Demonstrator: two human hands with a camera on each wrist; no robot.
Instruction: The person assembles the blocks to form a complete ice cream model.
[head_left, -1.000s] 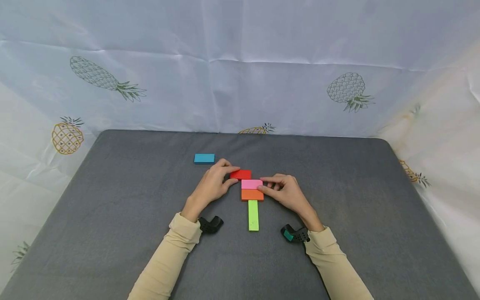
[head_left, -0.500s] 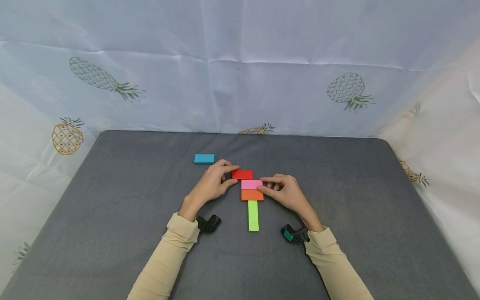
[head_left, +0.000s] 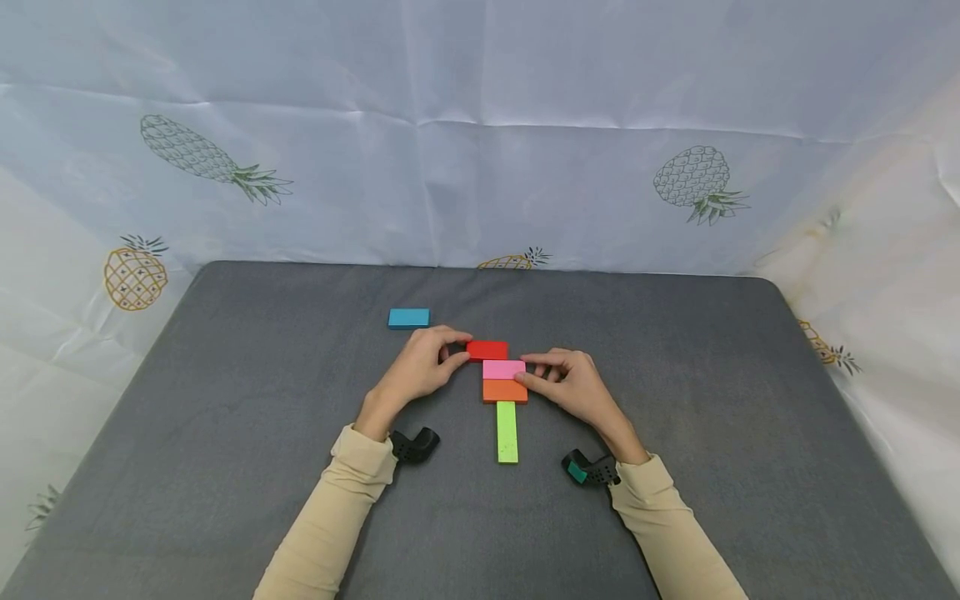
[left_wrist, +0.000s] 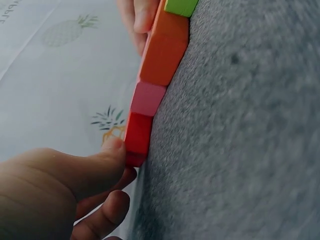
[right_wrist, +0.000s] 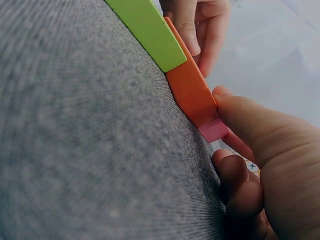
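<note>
A red block (head_left: 487, 350) lies flat behind a pink block (head_left: 504, 369), shifted a little to its left. My left hand (head_left: 420, 360) pinches the red block's left end between thumb and forefinger. In the left wrist view, the thumb (left_wrist: 107, 162) presses that end. My right hand (head_left: 572, 385) pinches the pink block's right end, its thumb (right_wrist: 240, 112) beside the orange block. Directly in front of the pink block lies the orange block (head_left: 505, 391). A lime-green block (head_left: 507, 433) runs lengthwise from the orange block's front edge toward me.
A blue block (head_left: 408, 318) rests behind the left hand, apart from the row. The grey cloth-covered table (head_left: 225, 400) ends at a pineapple-print curtain (head_left: 450, 183). Black wrist devices (head_left: 415, 446) hang at both cuffs.
The left hand has slid the red block slightly to the right along the back of the pink block, then drawn back a bit toward its left end. The right hand stays put.
</note>
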